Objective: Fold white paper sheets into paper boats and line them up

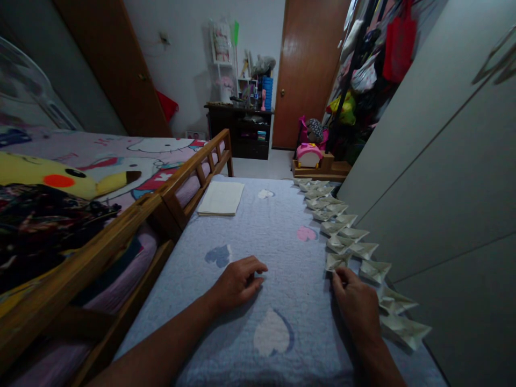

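My left hand [237, 283] rests on a pale blue quilted bedspread [298, 290], fingers loosely curled around nothing. My right hand [355, 301] lies at the bedspread's right side, its fingertips pinching the near edge of a folded paper boat [336, 262]. That boat is the closest of a long double row of folded paper boats [342, 231], which runs away from me along the wardrobe. A stack of cream paper sheets [221, 198] lies farther ahead, beyond both hands.
A wooden bed rail [193, 172] borders the left, beyond it a bed with a cartoon cover and a yellow plush toy [52, 174]. Grey wardrobe doors [443, 161] stand close on the right. Ahead are a dark cabinet [237, 129], a pink toy box [309, 155] and hanging bags [399, 45].
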Action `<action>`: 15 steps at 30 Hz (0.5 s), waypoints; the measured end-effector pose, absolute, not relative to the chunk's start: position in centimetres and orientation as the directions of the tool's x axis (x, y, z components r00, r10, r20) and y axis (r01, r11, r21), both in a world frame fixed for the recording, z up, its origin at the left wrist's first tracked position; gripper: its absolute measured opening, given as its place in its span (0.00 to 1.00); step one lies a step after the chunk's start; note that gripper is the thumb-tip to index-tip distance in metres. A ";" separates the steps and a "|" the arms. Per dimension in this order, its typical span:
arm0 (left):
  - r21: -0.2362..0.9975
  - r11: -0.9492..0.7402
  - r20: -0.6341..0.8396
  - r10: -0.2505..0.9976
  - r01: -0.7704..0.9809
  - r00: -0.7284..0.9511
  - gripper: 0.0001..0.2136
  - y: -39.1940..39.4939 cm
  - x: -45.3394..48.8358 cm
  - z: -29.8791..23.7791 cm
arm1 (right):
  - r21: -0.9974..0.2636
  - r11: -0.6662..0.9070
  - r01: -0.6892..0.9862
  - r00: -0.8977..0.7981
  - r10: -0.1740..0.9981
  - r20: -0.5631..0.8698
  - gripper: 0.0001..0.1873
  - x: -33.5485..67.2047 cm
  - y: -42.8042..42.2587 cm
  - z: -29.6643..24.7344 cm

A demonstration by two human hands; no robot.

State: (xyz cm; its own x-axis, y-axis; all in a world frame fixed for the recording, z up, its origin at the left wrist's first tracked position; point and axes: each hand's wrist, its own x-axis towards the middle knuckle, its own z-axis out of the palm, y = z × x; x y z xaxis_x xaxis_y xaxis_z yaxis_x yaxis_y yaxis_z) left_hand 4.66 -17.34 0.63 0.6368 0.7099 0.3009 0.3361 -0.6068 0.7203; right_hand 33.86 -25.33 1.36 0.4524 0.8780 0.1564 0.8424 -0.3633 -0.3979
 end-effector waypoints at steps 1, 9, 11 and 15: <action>0.719 -0.610 0.305 0.708 0.334 0.637 0.09 -17.3 4.7 0.6 | -0.401 -0.365 0.840 0.459 0.873 0.167 0.19 33.9 -25.3 1.4; 0.720 -0.610 0.301 0.704 0.331 0.643 0.09 -17.4 4.6 0.5 | -0.397 -0.420 0.816 0.532 0.814 0.232 0.19 34.1 -25.2 1.9; 0.719 -0.609 0.297 0.704 0.334 0.645 0.09 -17.4 4.6 0.6 | -0.391 -0.426 0.816 0.537 0.810 0.238 0.20 34.2 -25.2 1.9; 0.712 -0.614 0.292 0.700 0.341 0.652 0.09 -17.4 4.5 0.6 | -0.393 -0.436 0.810 0.548 0.801 0.239 0.22 34.4 -25.1 1.5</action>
State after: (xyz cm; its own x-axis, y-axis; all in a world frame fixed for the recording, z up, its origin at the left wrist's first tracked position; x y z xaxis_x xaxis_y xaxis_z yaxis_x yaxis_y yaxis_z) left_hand 4.50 -17.40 0.61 0.6522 0.6997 0.2916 0.3409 -0.6143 0.7117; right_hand 34.38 -25.05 1.52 0.5481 0.8014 0.2394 0.8095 -0.4363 -0.3928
